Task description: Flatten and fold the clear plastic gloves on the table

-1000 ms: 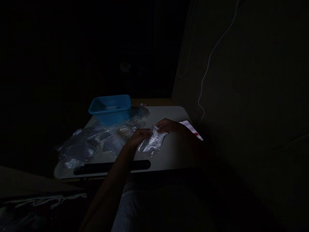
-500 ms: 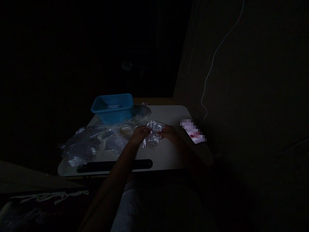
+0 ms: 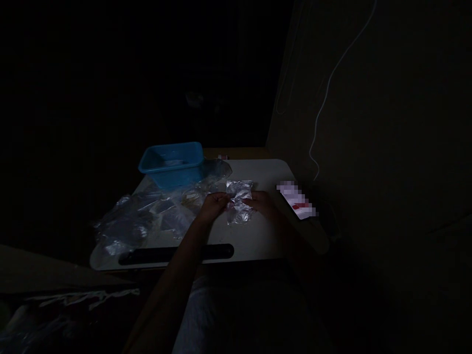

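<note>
A small, clear, shiny plastic bag (image 3: 240, 209) is stretched between my two hands above the white table. Its left side is pinched by my left hand (image 3: 215, 204), thumb and fingers closed. On the opposite side my right hand (image 3: 261, 202) grips it, the thumb lying over the film. Left of my hands lies a loose pile of clear plastic bags (image 3: 125, 221), crumpled and overlapping. The room is dim, so fine detail of the fingers is lost.
A blue plastic basin (image 3: 171, 174) stands at the table's back left, something pale inside. A lit phone (image 3: 297, 200) lies near the right edge. The white table (image 3: 258, 241) has a dark slot (image 3: 217, 251) along its front. A white cable (image 3: 324, 98) hangs by the right wall.
The plastic bag was bunched and creased between my hands; now it is spread flatter and more upright. My hands have barely shifted.
</note>
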A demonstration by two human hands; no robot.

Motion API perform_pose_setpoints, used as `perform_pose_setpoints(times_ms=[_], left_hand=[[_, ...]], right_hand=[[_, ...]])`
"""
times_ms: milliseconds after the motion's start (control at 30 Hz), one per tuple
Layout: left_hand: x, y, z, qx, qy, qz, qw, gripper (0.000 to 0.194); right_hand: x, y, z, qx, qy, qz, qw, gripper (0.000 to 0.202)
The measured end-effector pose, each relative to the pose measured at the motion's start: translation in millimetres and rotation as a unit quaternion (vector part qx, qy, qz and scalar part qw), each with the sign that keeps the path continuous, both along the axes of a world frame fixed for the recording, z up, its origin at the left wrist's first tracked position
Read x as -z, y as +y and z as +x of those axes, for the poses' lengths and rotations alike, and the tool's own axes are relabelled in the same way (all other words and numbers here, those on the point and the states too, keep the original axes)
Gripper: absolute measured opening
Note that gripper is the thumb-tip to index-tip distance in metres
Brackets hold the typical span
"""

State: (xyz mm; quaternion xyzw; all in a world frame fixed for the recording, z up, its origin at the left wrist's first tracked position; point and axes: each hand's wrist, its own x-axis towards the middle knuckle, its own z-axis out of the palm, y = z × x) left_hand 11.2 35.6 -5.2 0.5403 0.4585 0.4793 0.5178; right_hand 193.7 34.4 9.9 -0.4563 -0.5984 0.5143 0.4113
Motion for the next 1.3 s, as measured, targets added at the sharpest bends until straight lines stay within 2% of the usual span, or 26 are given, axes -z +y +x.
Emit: perform_pose_setpoints(times_ms=[133, 300, 633, 900, 1033, 1200, 1300], left_hand=[[3.3, 1, 0, 0.008, -0.024, -0.005, 1.0, 0.027], [-1.6, -2, 1, 0.01, -0.009, -0.011, 1.0, 0.02], [-0.4, -1, 1, 0.007, -0.026, -0.002, 1.0, 0.016], [5.3, 5, -1, 0.025, -0.086, 0.0, 0.996, 0.02], [8.3, 6, -3, 0.027, -0.083, 0.004, 0.996, 0.024], [10.4, 5, -4, 0.033, -0.075, 0.01, 0.997, 0.022], [8.8, 3, -2, 0.023, -0.048, 0.01, 0.999, 0.018]], right_hand=[[5.8, 2, 1, 0.022, 0.042, -0.021, 0.999, 0.032], [4.1, 0, 0, 0.012, 0.09, -0.046, 0.995, 0.031], [7.3, 4, 5, 0.004, 0.05, 0.017, 0.999, 0.027], [9.7, 6, 5, 0.016, 0.058, 0.013, 0.998, 0.021], [11.8, 7, 5, 0.015, 0.061, 0.006, 0.998, 0.012], [10.3, 8, 6, 0.033, 0.066, -0.033, 0.997, 0.012], [9.8, 8, 6, 0.038, 0.044, -0.005, 0.998, 0.016]])
